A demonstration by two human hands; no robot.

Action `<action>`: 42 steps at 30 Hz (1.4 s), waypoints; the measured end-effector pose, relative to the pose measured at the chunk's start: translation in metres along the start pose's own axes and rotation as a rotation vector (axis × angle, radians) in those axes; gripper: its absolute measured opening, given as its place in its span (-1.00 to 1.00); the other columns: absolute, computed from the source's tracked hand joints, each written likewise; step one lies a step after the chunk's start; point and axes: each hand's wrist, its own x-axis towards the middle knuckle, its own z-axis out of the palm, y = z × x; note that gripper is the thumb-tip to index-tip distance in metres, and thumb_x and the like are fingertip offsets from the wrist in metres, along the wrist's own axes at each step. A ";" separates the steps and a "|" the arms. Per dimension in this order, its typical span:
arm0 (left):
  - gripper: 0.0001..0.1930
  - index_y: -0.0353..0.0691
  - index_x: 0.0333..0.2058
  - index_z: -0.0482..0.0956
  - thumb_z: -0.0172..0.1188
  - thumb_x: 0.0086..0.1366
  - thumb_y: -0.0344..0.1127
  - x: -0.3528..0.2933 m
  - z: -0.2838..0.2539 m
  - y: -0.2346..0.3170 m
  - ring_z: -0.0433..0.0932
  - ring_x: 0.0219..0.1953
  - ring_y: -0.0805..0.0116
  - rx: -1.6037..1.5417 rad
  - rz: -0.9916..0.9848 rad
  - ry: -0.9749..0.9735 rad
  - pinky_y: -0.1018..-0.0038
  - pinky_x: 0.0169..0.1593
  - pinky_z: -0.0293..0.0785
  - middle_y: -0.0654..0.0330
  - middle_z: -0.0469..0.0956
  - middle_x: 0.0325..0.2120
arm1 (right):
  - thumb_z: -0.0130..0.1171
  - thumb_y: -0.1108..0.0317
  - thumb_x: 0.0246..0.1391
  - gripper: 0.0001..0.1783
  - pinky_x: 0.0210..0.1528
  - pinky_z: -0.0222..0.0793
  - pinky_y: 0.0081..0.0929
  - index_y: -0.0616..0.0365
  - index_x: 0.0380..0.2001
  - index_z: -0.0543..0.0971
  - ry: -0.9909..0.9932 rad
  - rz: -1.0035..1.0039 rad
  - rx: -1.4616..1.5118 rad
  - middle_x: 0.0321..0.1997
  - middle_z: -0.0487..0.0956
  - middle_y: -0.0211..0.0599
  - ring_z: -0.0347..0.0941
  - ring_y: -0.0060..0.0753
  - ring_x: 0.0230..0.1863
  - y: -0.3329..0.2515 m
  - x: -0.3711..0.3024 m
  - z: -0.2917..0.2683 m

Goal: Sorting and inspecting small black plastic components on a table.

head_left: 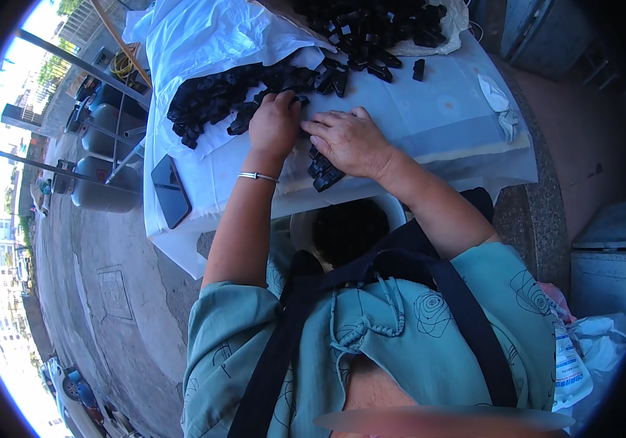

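Small black plastic parts (214, 102) lie heaped on a white-covered table in front of me. At the near edge of this heap my left hand (276, 125) is closed, its fingers curled on a black part and its fingertips partly hidden. My right hand (349, 142) is just to the right, palm down, with thumb and fingers closed around black parts. Below its palm, a short row of black parts (323, 170) lies side by side at the table's near edge. The right palm hides some of that row.
A second black heap (379, 25) rests on a sack at the far side. A phone (171, 191) lies at the left, a crumpled white cloth (499, 106) at the right. Below the table edge, a white bucket (398, 209) holds dark contents. Grey tanks (105, 182) stand left.
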 end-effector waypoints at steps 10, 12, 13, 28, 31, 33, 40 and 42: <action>-0.52 -0.19 -0.04 0.44 0.37 0.06 -0.23 -0.074 -0.020 0.033 0.52 -0.23 0.04 -0.375 -0.062 0.133 0.26 -0.18 0.49 0.02 0.51 -0.22 | -0.08 0.17 0.25 -0.63 0.24 0.13 -0.20 -0.10 0.06 0.55 -0.025 -0.037 0.228 0.09 0.54 -0.31 0.36 -0.24 0.18 0.030 0.005 -0.002; -0.48 -0.18 -0.08 0.47 0.41 0.00 -0.15 -0.081 -0.019 0.034 0.52 -0.24 0.07 -0.300 0.022 0.044 0.25 -0.14 0.43 0.08 0.55 -0.28 | -0.09 0.17 0.26 -0.62 0.25 0.13 -0.20 -0.09 0.06 0.55 -0.062 -0.039 0.224 0.08 0.55 -0.32 0.36 -0.23 0.19 0.029 0.004 -0.003; -0.48 -0.18 -0.08 0.47 0.41 0.00 -0.15 -0.081 -0.019 0.031 0.52 -0.24 0.07 -0.298 0.017 0.052 0.25 -0.14 0.43 0.08 0.55 -0.28 | -0.09 0.18 0.26 -0.62 0.25 0.14 -0.19 -0.10 0.06 0.55 -0.039 -0.041 0.226 0.08 0.55 -0.33 0.36 -0.23 0.19 0.028 0.003 0.000; -0.65 -0.23 -0.11 0.52 0.30 0.11 -0.35 -0.043 -0.024 -0.004 0.60 -0.29 0.09 -0.508 -0.075 0.068 0.33 -0.22 0.55 -0.01 0.55 -0.22 | 0.06 0.31 0.16 -0.61 0.18 0.23 -0.20 -0.04 0.07 0.51 0.121 -0.118 0.159 0.13 0.48 -0.27 0.35 -0.12 0.18 0.022 -0.010 0.009; -0.61 -0.24 -0.04 0.48 0.27 0.13 -0.33 -0.023 -0.006 -0.017 0.58 -0.24 -0.02 -0.226 0.032 0.136 0.25 -0.16 0.53 -0.07 0.53 -0.16 | 0.04 0.40 0.13 -0.60 0.10 0.35 -0.19 -0.01 0.06 0.51 0.246 -0.081 0.326 0.14 0.45 -0.18 0.39 -0.03 0.12 0.041 0.011 0.001; -0.65 -0.21 -0.07 0.50 0.25 0.15 -0.30 -0.010 0.000 -0.008 0.56 -0.22 -0.08 -0.208 -0.001 0.120 0.21 -0.11 0.51 -0.05 0.54 -0.17 | 0.03 0.43 0.12 -0.59 0.06 0.39 -0.19 0.00 0.06 0.51 0.387 -0.037 0.263 0.15 0.44 -0.14 0.42 0.01 0.08 0.058 0.022 -0.003; -0.77 -0.16 -0.24 0.54 0.26 0.09 -0.36 -0.024 0.000 -0.005 0.57 -0.24 -0.02 -0.226 0.044 0.031 0.20 -0.19 0.52 0.07 0.55 -0.23 | 0.11 0.35 0.06 -0.61 0.04 0.36 -0.15 0.08 0.00 0.51 0.138 0.292 -0.202 -0.02 0.49 -0.14 0.46 -0.07 0.00 0.043 0.023 -0.013; -0.77 -0.16 -0.25 0.54 0.27 0.07 -0.38 -0.031 -0.004 -0.005 0.57 -0.25 0.00 -0.237 0.095 0.003 0.20 -0.21 0.52 0.07 0.55 -0.24 | 0.13 0.34 0.05 -0.62 0.00 0.38 -0.18 0.11 -0.02 0.52 0.131 0.238 -0.301 -0.12 0.50 -0.16 0.48 -0.10 -0.06 0.047 0.010 -0.014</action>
